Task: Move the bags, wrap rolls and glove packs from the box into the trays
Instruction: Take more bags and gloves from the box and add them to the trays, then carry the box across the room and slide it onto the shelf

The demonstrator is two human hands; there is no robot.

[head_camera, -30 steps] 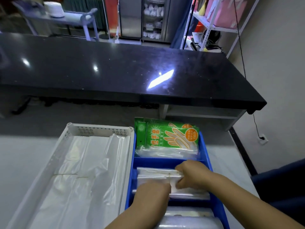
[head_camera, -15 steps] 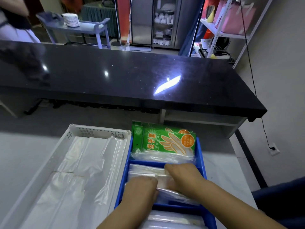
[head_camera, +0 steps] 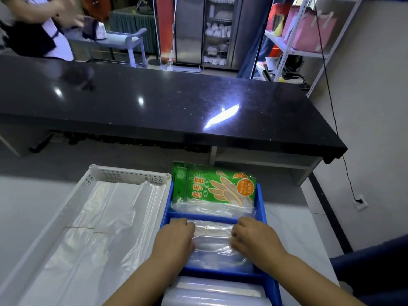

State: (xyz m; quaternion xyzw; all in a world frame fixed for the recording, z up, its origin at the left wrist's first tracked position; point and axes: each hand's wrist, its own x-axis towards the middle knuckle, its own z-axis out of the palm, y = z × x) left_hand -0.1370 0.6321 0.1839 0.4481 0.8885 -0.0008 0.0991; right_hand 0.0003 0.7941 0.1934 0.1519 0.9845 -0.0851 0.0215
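A blue divided tray (head_camera: 262, 208) stands in front of me. Its far compartment holds green glove packs (head_camera: 213, 188) leaning upright. In the middle compartment lies a stack of clear plastic bags (head_camera: 213, 239). My left hand (head_camera: 174, 239) presses on the stack's left end and my right hand (head_camera: 254, 237) on its right end, fingers curled over the plastic. The near compartment holds clear wrap rolls (head_camera: 212, 292). A white perforated tray (head_camera: 123, 176) to the left holds large clear bags (head_camera: 99, 228) laid flat.
A long black counter (head_camera: 154, 102) runs across just beyond the trays, with a gap of floor between. Another person (head_camera: 37, 29) stands behind it at the far left. Metal shelving (head_camera: 304, 40) is at the back right. A dark blue seat (head_camera: 373, 272) is at my right.
My two hands have spread apart from the middle of the bag stack to its two ends. The view has tilted up, and a person has come into sight at far left.
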